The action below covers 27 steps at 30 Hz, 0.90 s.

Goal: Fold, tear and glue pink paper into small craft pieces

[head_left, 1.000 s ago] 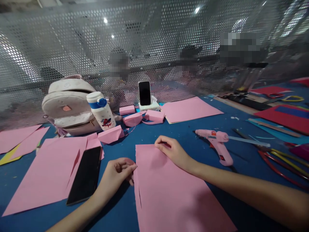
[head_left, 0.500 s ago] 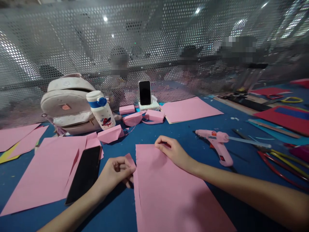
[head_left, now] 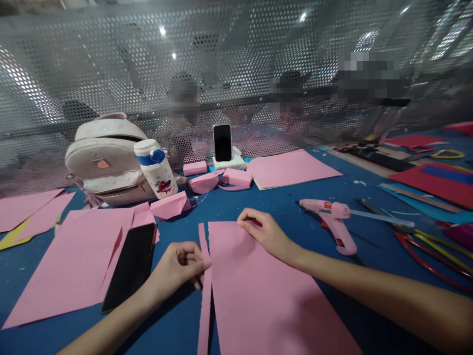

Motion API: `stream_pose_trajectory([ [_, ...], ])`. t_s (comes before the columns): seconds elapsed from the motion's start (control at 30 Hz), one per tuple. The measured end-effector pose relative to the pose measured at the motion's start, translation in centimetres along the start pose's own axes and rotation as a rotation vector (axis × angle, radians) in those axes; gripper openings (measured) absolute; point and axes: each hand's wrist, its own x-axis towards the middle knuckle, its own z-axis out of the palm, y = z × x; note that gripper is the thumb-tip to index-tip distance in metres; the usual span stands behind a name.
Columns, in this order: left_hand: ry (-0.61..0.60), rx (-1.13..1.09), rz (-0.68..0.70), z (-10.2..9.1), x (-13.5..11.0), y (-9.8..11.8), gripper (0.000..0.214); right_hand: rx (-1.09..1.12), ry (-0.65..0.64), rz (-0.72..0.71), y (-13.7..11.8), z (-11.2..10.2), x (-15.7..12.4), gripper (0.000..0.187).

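A large pink paper sheet (head_left: 258, 291) lies in front of me on the blue table. My right hand (head_left: 264, 229) pinches its top edge, thumb above and fingers curled. Along the sheet's left side runs a narrow pink paper strip (head_left: 205, 305), with a thin gap between the two at the top and lower down. My left hand (head_left: 186, 264) grips this strip between thumb and fingers near its upper part. Left of that hand a black phone (head_left: 129, 266) rests on another pink sheet (head_left: 77, 261). A pink glue gun (head_left: 330, 217) with a clear stick lies right of my right hand.
Folded pink paper pieces (head_left: 203, 182) sit beyond my hands, near a white bottle (head_left: 158, 172) and a backpack (head_left: 107, 158). An upright phone (head_left: 222, 143) stands at the perforated metal screen (head_left: 240, 59). Red-handled scissors (head_left: 424, 256) lie at the right.
The strip, earlier folded over along the sheet's left edge with its top end in my left hand, now lies straight and apart from the sheet. My right hand stays put.
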Motion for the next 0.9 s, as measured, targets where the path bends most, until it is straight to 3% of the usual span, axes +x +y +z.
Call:
stream_pose_trajectory([
  [0.17, -0.004, 0.032, 0.038, -0.35, -0.13, -0.5, 0.045, 0.01, 0.004, 0.009, 0.12, -0.02, -0.03, 0.017],
  [0.4, -0.052, 0.015, -0.038, -0.27, 0.08, 0.12, 0.047, 0.017, 0.012, 0.016, 0.23, -0.03, -0.03, 0.017],
  [0.9, -0.045, -0.018, 0.036, -0.46, -0.23, -0.46, 0.036, 0.021, 0.007, 0.042, 0.02, -0.06, 0.09, 0.018],
])
